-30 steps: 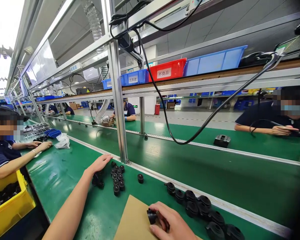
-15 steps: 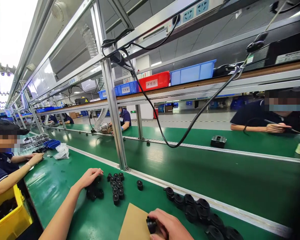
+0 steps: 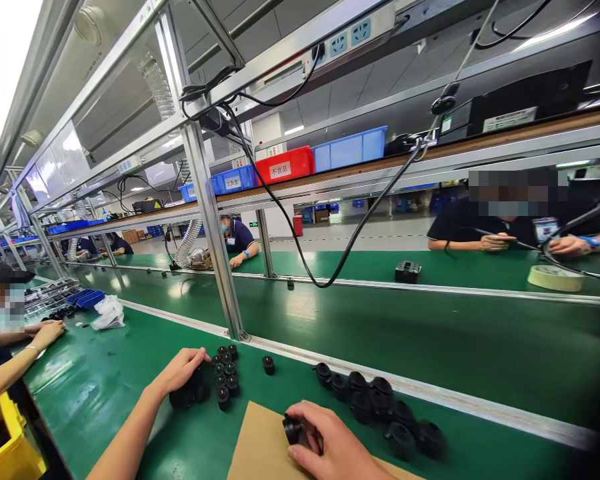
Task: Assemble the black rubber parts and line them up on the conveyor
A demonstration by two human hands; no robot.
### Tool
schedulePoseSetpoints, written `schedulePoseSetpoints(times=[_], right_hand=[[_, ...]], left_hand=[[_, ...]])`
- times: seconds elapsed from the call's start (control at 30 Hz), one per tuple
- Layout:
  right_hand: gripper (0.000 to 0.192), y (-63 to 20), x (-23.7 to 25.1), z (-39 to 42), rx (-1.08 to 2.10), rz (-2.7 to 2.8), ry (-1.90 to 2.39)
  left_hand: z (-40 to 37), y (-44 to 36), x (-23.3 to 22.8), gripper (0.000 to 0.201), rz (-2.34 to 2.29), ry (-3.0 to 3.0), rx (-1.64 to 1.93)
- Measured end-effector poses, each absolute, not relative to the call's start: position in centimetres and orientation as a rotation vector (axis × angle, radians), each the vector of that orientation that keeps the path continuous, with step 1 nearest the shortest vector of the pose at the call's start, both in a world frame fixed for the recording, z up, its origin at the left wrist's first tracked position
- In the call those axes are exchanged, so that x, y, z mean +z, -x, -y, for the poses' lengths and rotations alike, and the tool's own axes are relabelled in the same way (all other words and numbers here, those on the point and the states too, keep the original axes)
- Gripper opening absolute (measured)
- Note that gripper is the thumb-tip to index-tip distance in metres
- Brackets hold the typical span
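A shelf [image 3: 360,179] runs above the green bench [image 3: 90,393]; right fingers [image 3: 307,409] grip a black part [image 3: 291,430] (left fingers [image 3: 193,360]: I can't tell).

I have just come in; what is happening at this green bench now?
The person's right hand holds a small black cylindrical part over a flat brown cardboard-like sheet. The left hand is at a dark pile of black parts; whether it grips one is hidden. Right of that pile stands a cluster of small black round parts, with one similar part apart. Wider black rounded parts lie grouped farther right.
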State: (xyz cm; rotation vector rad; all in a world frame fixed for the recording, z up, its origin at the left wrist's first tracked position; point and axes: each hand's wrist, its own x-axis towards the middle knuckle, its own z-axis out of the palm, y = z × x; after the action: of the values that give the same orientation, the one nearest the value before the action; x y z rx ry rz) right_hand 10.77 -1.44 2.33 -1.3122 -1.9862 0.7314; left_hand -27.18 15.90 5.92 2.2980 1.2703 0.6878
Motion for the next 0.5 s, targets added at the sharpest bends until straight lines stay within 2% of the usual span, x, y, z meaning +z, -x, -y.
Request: schedulePoseSetpoints(times=[0.13, 0.2, 0.33, 0.37, 0.43, 0.5], right_hand=[[0.037, -10.9, 1.8, 0.8, 0.819, 1.845, 1.283], [0.041, -11.0, 1.7, 0.5, 0.862, 1.762, 1.268], [0.051, -11.2, 1.8, 0.3, 0.893, 1.622, 1.256], [0.053, -11.3, 1.8, 0.4, 0.897, 1.593, 1.251], [0.056, -11.4, 1.7, 0.5, 0.92, 1.539, 1.236], [0.059, -11.4, 1.5, 0.5, 0.947, 1.49, 1.217]], left_hand=[[-14.1, 23.5, 6.8, 0.044, -1.292, -2.328, 0.866], [-13.4, 20.0, 5.9, 0.037, -1.264, -2.295, 0.907], [-12.3, 12.2, 1.8, 0.082, -1.207, -2.157, 0.898], [-12.2, 10.7, 0.7, 0.087, -1.219, -2.117, 0.915], [-12.2, 8.8, -0.9, 0.084, -1.256, -2.046, 0.979], [-12.3, 8.0, -1.6, 0.069, -1.277, -1.995, 1.055]])
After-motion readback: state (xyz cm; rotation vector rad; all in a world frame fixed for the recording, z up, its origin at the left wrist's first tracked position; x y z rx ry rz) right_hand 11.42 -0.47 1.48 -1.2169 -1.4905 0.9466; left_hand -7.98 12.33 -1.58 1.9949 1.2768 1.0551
